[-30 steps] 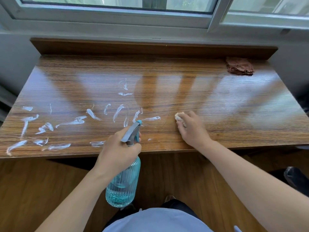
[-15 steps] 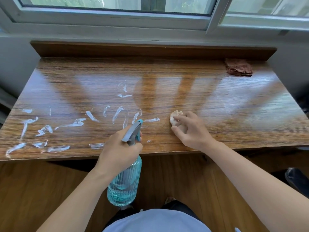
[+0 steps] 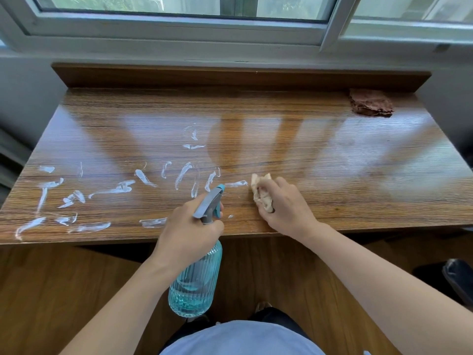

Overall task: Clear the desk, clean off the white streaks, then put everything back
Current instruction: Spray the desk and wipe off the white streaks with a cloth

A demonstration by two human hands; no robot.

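White-framed window (image 3: 179,24) along far wall, greenery blurred behind glass; wood-look floor (image 3: 51,290) under near edge; dark object (image 3: 458,280) on floor at right, too cut off to identify

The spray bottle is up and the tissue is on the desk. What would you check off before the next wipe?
1. Left hand grips the spray bottle firmly: ok.
2. Nozzle points toward the white streaks: ok.
3. Liquid left in the bottle: ok, blue liquid shows in the lower part.
4. Right hand holds the tissue against the desk: ok.
5. Streaks gone: not ok, many remain left of the tissue.
6. Streaks already wet from spray: cannot tell.
7. Desk cleared: not ok, a brown cloth lies in the far right corner.
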